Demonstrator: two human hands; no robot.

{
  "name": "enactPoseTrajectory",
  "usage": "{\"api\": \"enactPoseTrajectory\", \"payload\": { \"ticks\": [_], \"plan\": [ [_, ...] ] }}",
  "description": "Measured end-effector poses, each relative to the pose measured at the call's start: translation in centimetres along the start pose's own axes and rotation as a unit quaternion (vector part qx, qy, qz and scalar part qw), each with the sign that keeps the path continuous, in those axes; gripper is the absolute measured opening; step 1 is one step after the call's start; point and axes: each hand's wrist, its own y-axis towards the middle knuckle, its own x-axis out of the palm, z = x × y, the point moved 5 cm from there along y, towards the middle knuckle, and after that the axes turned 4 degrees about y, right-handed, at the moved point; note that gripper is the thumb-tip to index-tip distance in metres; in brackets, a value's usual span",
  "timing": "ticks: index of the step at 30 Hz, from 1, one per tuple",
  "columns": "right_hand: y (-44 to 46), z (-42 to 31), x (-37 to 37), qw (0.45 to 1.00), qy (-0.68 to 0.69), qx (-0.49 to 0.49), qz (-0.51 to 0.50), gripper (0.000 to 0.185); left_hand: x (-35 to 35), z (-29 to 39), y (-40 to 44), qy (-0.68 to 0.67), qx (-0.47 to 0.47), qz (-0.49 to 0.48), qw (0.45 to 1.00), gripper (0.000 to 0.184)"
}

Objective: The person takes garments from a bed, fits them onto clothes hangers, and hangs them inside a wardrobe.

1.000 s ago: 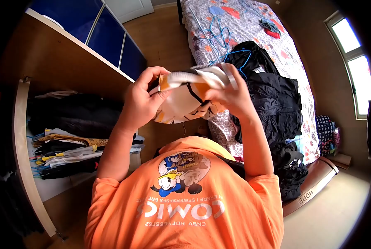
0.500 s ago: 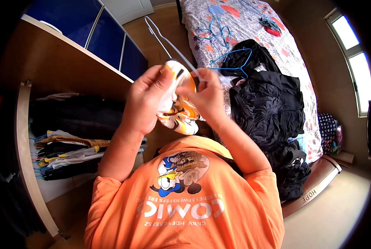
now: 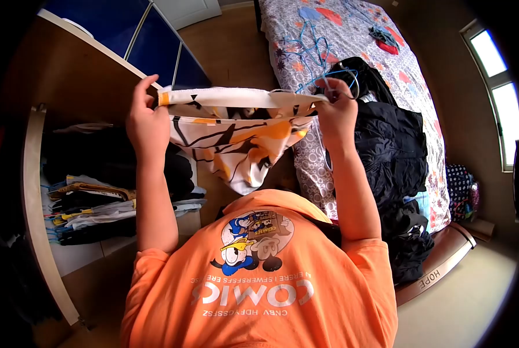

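Observation:
A white garment [image 3: 236,133] with orange and black patterns is stretched between my hands, its open edge wide and its lower part hanging in folds above the orange shirt. My left hand [image 3: 149,119] pinches its left end. Closed round the right end is my right hand [image 3: 337,113], which also has a thin light hanger [image 3: 355,86] at its fingers, partly hidden by them. Behind that hand, blue hangers [image 3: 312,49] lie on the bed.
The bed [image 3: 361,17] bears black clothes [image 3: 390,145] and a small grey and red cloth [image 3: 385,40]. At left is an open wardrobe [image 3: 33,191] with hanging clothes [image 3: 91,203]. A window [image 3: 497,93] is at right.
The bunched garment has been spread out sideways. My left hand has moved left and my right hand right. The hanger that stuck up between them is now at my right hand.

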Motion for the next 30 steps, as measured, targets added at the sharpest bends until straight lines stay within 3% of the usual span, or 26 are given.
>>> {"api": "enactPoseTrajectory", "payload": {
  "ticks": [1,2,3,5,7,10,13,17,19,20,22,23,25,26,30],
  "plan": [
    [0.2,-1.2,-0.1,0.999,0.037,0.01,-0.009,0.026,0.2,0.1,-0.1,0.073,0.024,-0.018,0.997,0.047],
    [0.2,-2.5,0.0,0.996,0.084,-0.008,-0.007,0.028,0.3,0.7,-0.3,0.077,0.04,-0.019,0.996,0.045],
    [0.4,-3.3,-0.2,0.999,0.037,-0.013,-0.008,0.027,0.3,0.4,-0.3,0.076,0.039,-0.019,0.996,0.045],
    [0.4,-3.6,-0.3,0.997,0.081,0.006,-0.016,0.026,0.8,0.4,-0.5,0.06,0.133,-0.046,0.988,0.041],
    [0.4,-4.0,-0.4,0.99,0.137,0.024,-0.012,0.024,1.2,0.3,-0.4,0.049,0.131,-0.076,0.987,0.032],
    [0.1,-4.8,-0.8,0.989,0.139,0.053,-0.004,0.022,2.4,-0.8,-0.3,-0.084,0.033,-0.111,0.99,0.019],
    [0.2,-4.5,-0.9,0.981,0.186,0.053,-0.002,0.017,2.6,-1.1,-0.4,-0.097,0.007,-0.126,0.987,0.019],
    [0.1,-5.2,-1.5,0.983,0.179,-0.026,0.04,0.012,2.9,-0.7,-0.6,-0.104,0.019,-0.158,0.982,0.019],
    [0.0,-4.8,-2.1,0.98,0.186,-0.028,0.065,0.011,3.1,-1.1,-0.9,-0.207,-0.116,-0.131,0.962,0.016],
    [0.0,-4.6,-2.3,0.981,0.179,-0.036,0.065,0.011,3.2,-1.2,-0.9,-0.207,-0.115,-0.133,0.962,0.016],
    [0.0,-4.7,-2.4,0.977,0.2,-0.035,0.064,0.01,2.8,-0.9,-0.6,-0.08,-0.015,-0.066,0.995,0.013],
    [0.0,-4.8,-2.4,0.973,0.222,-0.035,0.062,0.01,3.0,-1.2,-0.6,-0.08,-0.014,-0.067,0.994,0.013],
    [-0.2,-4.9,-2.6,0.975,0.203,-0.063,0.065,0.012,4.4,-1.6,-0.8,-0.178,-0.018,-0.167,0.969,0.014],
    [-0.1,-5.1,-2.5,0.979,0.186,-0.056,0.062,0.014,4.2,-0.9,-1.0,-0.107,0.013,-0.196,0.975,0.018],
    [-0.9,-6.5,-1.9,0.979,0.205,-0.018,0.001,0.015,5.1,0.8,-2.3,-0.042,0.108,-0.274,0.955,0.024]
  ]
}}
